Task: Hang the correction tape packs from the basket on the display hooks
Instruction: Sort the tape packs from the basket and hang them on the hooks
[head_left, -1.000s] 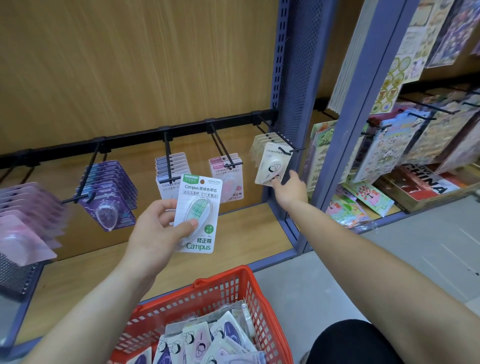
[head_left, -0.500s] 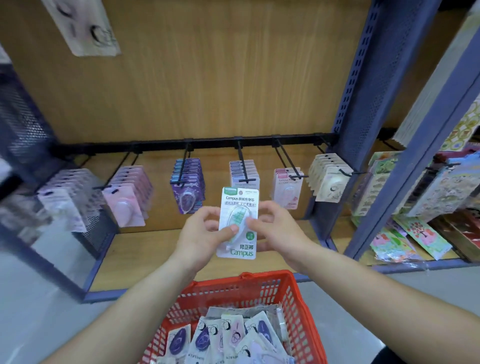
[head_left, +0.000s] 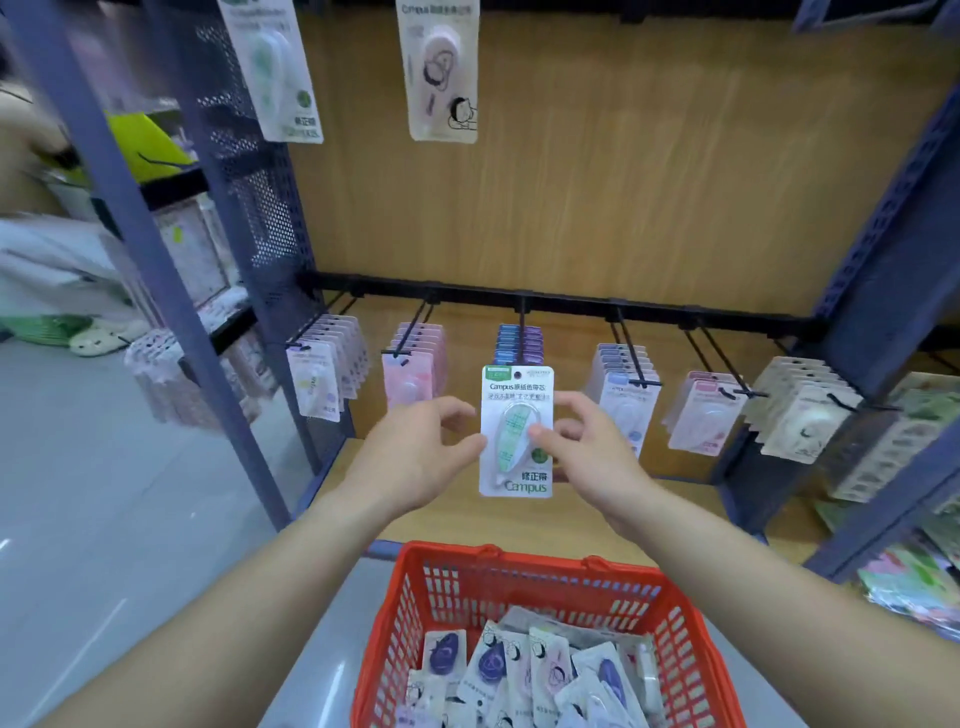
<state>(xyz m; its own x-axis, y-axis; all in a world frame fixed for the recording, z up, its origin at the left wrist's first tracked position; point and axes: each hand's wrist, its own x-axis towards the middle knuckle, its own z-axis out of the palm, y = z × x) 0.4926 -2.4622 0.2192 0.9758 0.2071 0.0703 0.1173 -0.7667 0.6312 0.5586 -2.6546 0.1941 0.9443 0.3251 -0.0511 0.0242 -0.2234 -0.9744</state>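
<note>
Wood-backed shelving (head_left: 623, 182) carries a rail (head_left: 571, 305) of hooks (head_left: 630, 353), before which the left hand (head_left: 415, 457) and right hand (head_left: 597, 457) pinch one green correction tape pack (head_left: 517, 431) upright above the red basket (head_left: 519, 558); hanging seems under way, and next its top hole (head_left: 517, 374) must meet a hook tip.

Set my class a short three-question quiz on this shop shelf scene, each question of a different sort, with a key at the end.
1. True or false: the green correction tape pack lies in the basket.
2. The basket is: A blue, B red, C black.
3. Fill in: the thumb of the ___ hand lies on the front of the pack.
Key: 1 false, it is held up in front of the shelf; 2 B; 3 right hand.
</note>
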